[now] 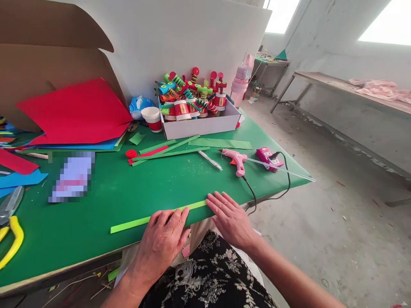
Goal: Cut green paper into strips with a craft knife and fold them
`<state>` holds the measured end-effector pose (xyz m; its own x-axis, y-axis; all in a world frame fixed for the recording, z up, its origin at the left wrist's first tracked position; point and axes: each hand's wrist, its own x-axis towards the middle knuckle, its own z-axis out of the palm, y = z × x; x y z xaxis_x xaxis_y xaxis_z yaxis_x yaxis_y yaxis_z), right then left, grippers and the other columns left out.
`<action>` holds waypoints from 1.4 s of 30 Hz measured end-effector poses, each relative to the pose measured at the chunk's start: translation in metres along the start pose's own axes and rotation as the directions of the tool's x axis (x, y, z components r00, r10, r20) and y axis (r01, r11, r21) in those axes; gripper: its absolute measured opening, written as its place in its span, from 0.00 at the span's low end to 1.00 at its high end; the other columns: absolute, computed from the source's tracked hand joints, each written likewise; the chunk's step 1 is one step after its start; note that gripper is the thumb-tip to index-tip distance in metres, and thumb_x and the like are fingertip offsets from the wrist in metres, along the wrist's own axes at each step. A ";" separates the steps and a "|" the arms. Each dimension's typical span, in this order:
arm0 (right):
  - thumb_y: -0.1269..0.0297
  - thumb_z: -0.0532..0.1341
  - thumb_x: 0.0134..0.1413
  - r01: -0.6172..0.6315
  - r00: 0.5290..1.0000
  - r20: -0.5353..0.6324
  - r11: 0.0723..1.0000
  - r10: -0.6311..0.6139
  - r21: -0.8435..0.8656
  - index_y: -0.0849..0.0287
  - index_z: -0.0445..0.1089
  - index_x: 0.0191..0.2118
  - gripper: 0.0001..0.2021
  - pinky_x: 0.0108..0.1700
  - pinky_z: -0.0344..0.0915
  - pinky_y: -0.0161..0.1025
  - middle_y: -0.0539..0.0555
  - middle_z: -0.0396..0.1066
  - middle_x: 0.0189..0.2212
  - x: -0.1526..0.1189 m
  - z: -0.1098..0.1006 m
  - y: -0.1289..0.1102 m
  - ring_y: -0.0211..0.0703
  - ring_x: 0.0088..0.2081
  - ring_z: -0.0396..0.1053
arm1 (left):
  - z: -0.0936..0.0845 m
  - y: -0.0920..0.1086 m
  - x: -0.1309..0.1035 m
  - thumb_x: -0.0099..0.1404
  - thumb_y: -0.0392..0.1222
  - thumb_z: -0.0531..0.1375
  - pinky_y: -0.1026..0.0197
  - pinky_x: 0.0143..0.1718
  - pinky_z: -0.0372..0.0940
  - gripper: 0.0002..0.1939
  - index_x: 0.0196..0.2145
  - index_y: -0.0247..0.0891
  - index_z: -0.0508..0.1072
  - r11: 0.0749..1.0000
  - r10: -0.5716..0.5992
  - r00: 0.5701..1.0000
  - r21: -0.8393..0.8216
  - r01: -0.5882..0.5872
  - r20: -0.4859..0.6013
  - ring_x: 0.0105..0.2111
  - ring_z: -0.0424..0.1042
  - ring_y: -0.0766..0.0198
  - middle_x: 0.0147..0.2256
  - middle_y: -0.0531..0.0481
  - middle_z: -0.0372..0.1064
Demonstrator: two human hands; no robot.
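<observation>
A long light green paper strip (pixel 130 225) lies along the front edge of the green table (pixel 128 188). My left hand (pixel 167 237) rests on the strip's middle with its fingers bent and the fingertips pressing down on it. At the strip's right end my right hand (pixel 229 218) lies flat, fingers stretched out, the fingertips covering that end. Beyond my hands are darker green strips (pixel 180 152), a red strip (pixel 157 151), a red paper coil (pixel 131 154) and a white pen-like stick (pixel 210 161).
A pink glue gun (pixel 237 159) with a cord and a magenta power block (pixel 268 159) sit at the right. Behind stand a white box (pixel 202 126) of paper figures and stacked cups (pixel 152 119). Yellow-handled scissors (pixel 14 239) and red sheets (pixel 80 113) are at the left.
</observation>
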<state>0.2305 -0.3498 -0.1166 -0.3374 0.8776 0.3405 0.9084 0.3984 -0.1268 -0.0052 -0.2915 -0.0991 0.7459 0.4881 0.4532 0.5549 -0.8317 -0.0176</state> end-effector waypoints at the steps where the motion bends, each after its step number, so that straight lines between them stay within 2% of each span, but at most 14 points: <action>1: 0.68 0.50 0.67 -0.004 1.000 -0.007 1.000 0.004 -0.012 0.62 0.63 0.63 0.22 0.66 0.59 0.52 0.57 0.64 0.62 -0.003 -0.001 0.005 0.47 0.65 0.59 | -0.001 0.000 0.001 0.70 0.37 0.53 0.50 0.45 0.61 0.18 0.55 0.29 0.69 1.000 -0.003 1.000 0.001 0.003 0.003 0.41 0.66 0.54 0.45 0.41 0.74; 7: 0.70 0.50 0.67 -0.051 0.996 -0.073 0.997 0.048 -0.050 0.60 0.61 0.65 0.23 0.67 0.58 0.57 0.57 0.67 0.60 -0.018 -0.004 0.025 0.49 0.65 0.60 | -0.002 0.002 0.002 0.69 0.36 0.55 0.51 0.46 0.61 0.18 0.55 0.31 0.70 1.000 -0.026 1.000 0.013 0.026 -0.004 0.41 0.67 0.55 0.44 0.43 0.74; 11: 0.68 0.50 0.67 -0.094 0.991 -0.100 0.994 0.089 -0.054 0.57 0.60 0.66 0.23 0.68 0.54 0.60 0.57 0.68 0.60 -0.022 -0.010 0.028 0.50 0.64 0.61 | 0.001 0.002 0.000 0.69 0.36 0.55 0.51 0.45 0.61 0.18 0.55 0.33 0.70 0.999 -0.036 0.999 0.019 0.036 -0.012 0.41 0.67 0.55 0.45 0.43 0.73; 14: 0.66 0.50 0.68 -0.106 0.988 -0.124 0.992 0.097 -0.068 0.61 0.58 0.66 0.24 0.67 0.54 0.62 0.60 0.66 0.61 -0.014 -0.013 0.011 0.52 0.65 0.58 | 0.005 0.002 -0.002 0.69 0.36 0.54 0.51 0.45 0.61 0.17 0.54 0.32 0.71 0.999 -0.036 0.999 0.031 0.037 -0.036 0.42 0.67 0.55 0.46 0.42 0.73; 18: 0.55 0.52 0.67 0.008 1.000 -0.005 1.000 -0.009 -0.010 0.69 0.56 0.66 0.29 0.66 0.58 0.58 0.65 0.60 0.64 0.006 -0.005 -0.025 0.55 0.67 0.55 | 0.010 0.005 -0.004 0.69 0.37 0.54 0.50 0.46 0.61 0.17 0.52 0.30 0.72 0.997 -0.058 0.996 0.043 0.061 -0.062 0.42 0.66 0.54 0.46 0.41 0.73; 21: 0.52 0.54 0.66 -0.010 1.000 0.017 1.000 0.010 -0.005 0.68 0.60 0.65 0.29 0.66 0.59 0.57 0.65 0.61 0.63 0.013 0.005 -0.037 0.55 0.66 0.57 | 0.010 0.007 -0.005 0.68 0.35 0.55 0.51 0.47 0.62 0.17 0.53 0.33 0.72 0.995 -0.089 0.995 0.036 0.090 -0.041 0.43 0.66 0.54 0.47 0.42 0.72; 25: 0.58 0.55 0.67 -0.048 0.998 -0.037 0.997 0.046 -0.058 0.67 0.62 0.63 0.25 0.65 0.60 0.55 0.65 0.64 0.62 0.006 0.010 -0.024 0.55 0.64 0.60 | 0.008 0.008 -0.005 0.66 0.33 0.55 0.51 0.45 0.63 0.18 0.54 0.35 0.72 0.994 -0.100 0.995 0.046 0.100 -0.023 0.42 0.67 0.55 0.47 0.42 0.72; 30: 0.60 0.51 0.68 -0.088 0.992 -0.097 0.988 0.076 -0.128 0.63 0.64 0.63 0.22 0.64 0.62 0.56 0.62 0.66 0.61 -0.009 0.006 0.004 0.52 0.63 0.63 | 0.011 0.009 -0.005 0.65 0.32 0.57 0.53 0.45 0.63 0.19 0.53 0.36 0.71 0.994 -0.099 0.994 0.045 0.101 -0.039 0.42 0.67 0.57 0.50 0.43 0.72; 35: 0.58 0.47 0.70 -0.165 0.973 -0.183 0.980 0.143 -0.110 0.64 0.72 0.54 0.22 0.62 0.62 0.61 0.64 0.73 0.54 -0.015 -0.004 0.020 0.55 0.58 0.69 | 0.014 0.008 -0.005 0.64 0.31 0.60 0.54 0.45 0.64 0.19 0.53 0.36 0.71 0.993 -0.112 0.992 -0.027 0.111 -0.055 0.43 0.68 0.58 0.50 0.45 0.74; 38: 0.56 0.44 0.71 -0.184 0.942 -0.290 0.982 0.167 -0.032 0.64 0.74 0.52 0.25 0.61 0.63 0.60 0.63 0.74 0.53 -0.006 -0.011 0.021 0.53 0.56 0.71 | 0.012 0.009 -0.002 0.62 0.32 0.64 0.56 0.44 0.65 0.16 0.49 0.38 0.72 0.993 -0.113 0.989 -0.021 0.112 -0.095 0.42 0.69 0.60 0.47 0.49 0.76; 42: 0.56 0.42 0.72 -0.146 0.883 -0.434 0.983 0.180 0.110 0.60 0.73 0.54 0.25 0.59 0.66 0.59 0.60 0.74 0.53 0.027 -0.021 0.021 0.51 0.56 0.71 | 0.009 0.014 -0.004 0.63 0.31 0.64 0.58 0.41 0.66 0.10 0.42 0.41 0.74 0.990 -0.123 0.984 -0.080 0.113 -0.130 0.39 0.70 0.62 0.38 0.53 0.75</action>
<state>0.2457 -0.3230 -0.0908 -0.0269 0.7305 0.6824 0.9154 0.2924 -0.2768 0.0031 -0.3032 -0.1095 0.6179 0.5480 0.5639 0.6044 -0.7897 0.1052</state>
